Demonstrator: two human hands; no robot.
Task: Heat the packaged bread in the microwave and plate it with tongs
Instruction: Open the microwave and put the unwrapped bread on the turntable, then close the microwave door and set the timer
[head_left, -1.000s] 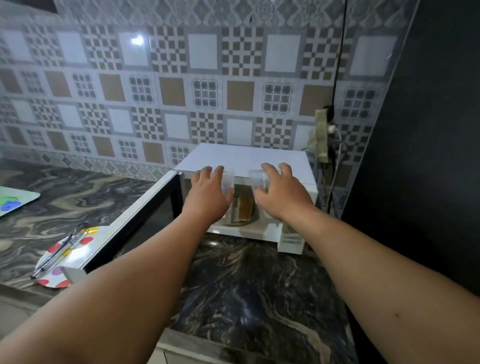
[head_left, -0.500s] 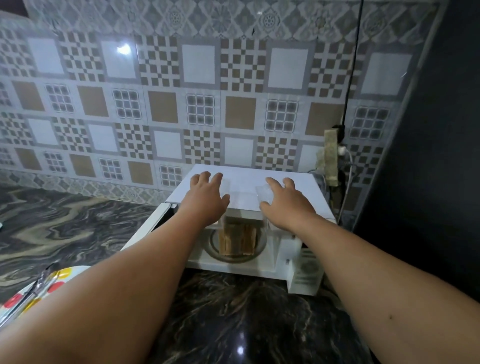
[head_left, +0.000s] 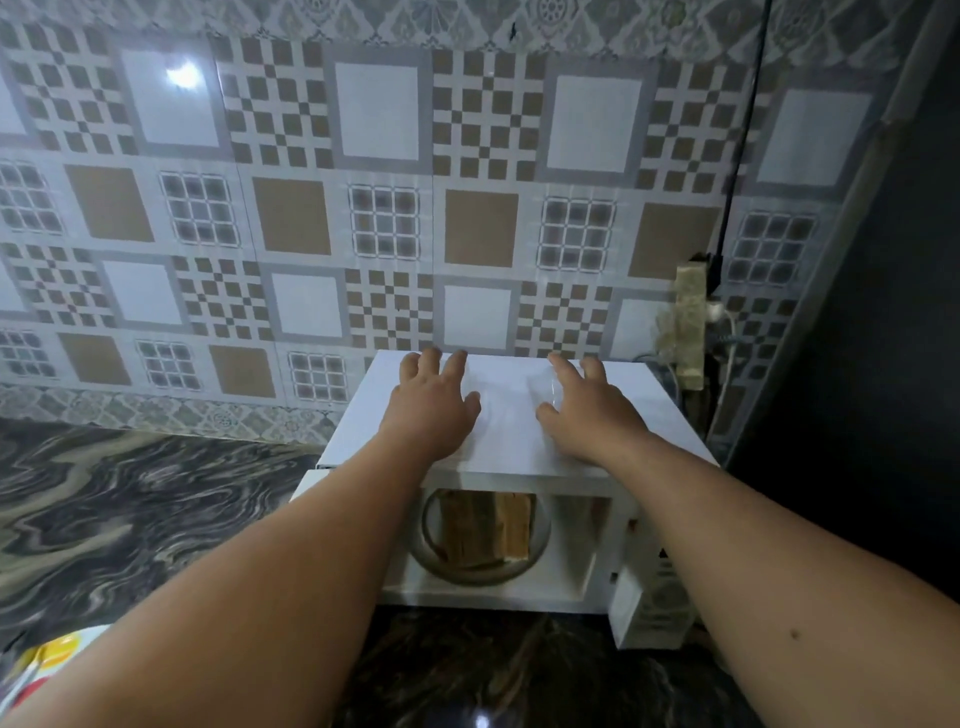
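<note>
The white microwave (head_left: 519, 447) stands open against the tiled wall. Inside it, brown bread slices (head_left: 485, 527) stand on the glass turntable (head_left: 478, 571). A clear, empty plastic bread package (head_left: 511, 402) lies on the microwave's top, hard to make out against the white. My left hand (head_left: 431, 405) rests on its left end and my right hand (head_left: 587, 410) on its right end, both with fingers spread and fairly straight. No tongs are in view.
The microwave door swings out to the left, mostly hidden behind my left forearm. A plate with coloured dots (head_left: 47, 654) shows at the bottom left on the dark marble counter (head_left: 156, 519). A power strip with cables (head_left: 691, 322) hangs on the wall beside a dark panel at the right.
Both hands carried the clear package up from in front of the microwave opening onto its top. The view came closer and tilted up; the tongs on the plate left the frame.
</note>
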